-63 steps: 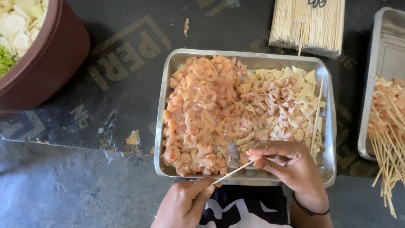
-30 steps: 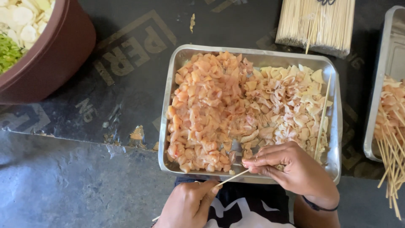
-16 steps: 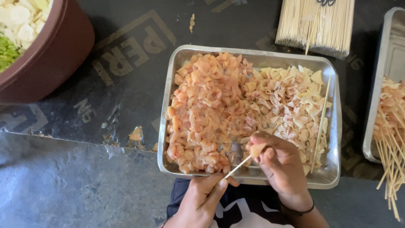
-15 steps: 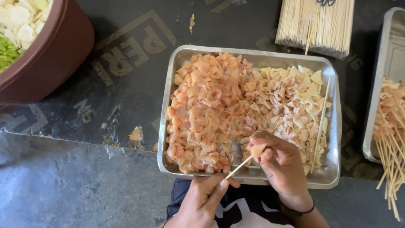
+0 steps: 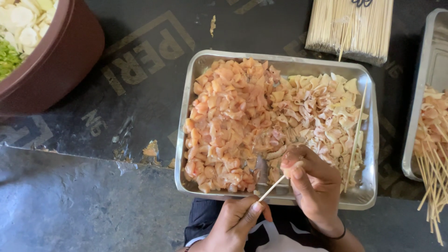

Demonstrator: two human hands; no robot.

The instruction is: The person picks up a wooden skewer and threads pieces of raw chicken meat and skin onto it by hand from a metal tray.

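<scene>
A thin wooden skewer (image 5: 273, 187) runs between the two hands, above the near rim of the steel tray (image 5: 186, 140). The left hand (image 5: 238, 221) has its fingers closed around the skewer's lower end. The right hand (image 5: 313, 184) has its fingers pinched on a pale meat piece (image 5: 293, 169) at the skewer's tip; whether the point has already entered the piece I cannot tell, because the thumb covers it.

The tray holds pinker meat cubes (image 5: 224, 121) on its left part and paler, thinner pieces (image 5: 322, 116) on its right part. One loose skewer (image 5: 355, 135) lies along the right wall.

In my judgement, the risk is the sharp tip: it points toward the fingertips that pinch the meat, and the wet piece could slip, so the point could go into a finger. The piece could also tear and fall back into the tray.

Behind the tray lies a bundle of skewers (image 5: 350, 25). At the right stands a second tray (image 5: 429, 93) with loaded sticks. At the far left is a brown bowl (image 5: 60, 60) with white and green cut vegetables. Under everything lies a black sheet (image 5: 140, 93) with large brownish block letters beside the tray's left wall.
</scene>
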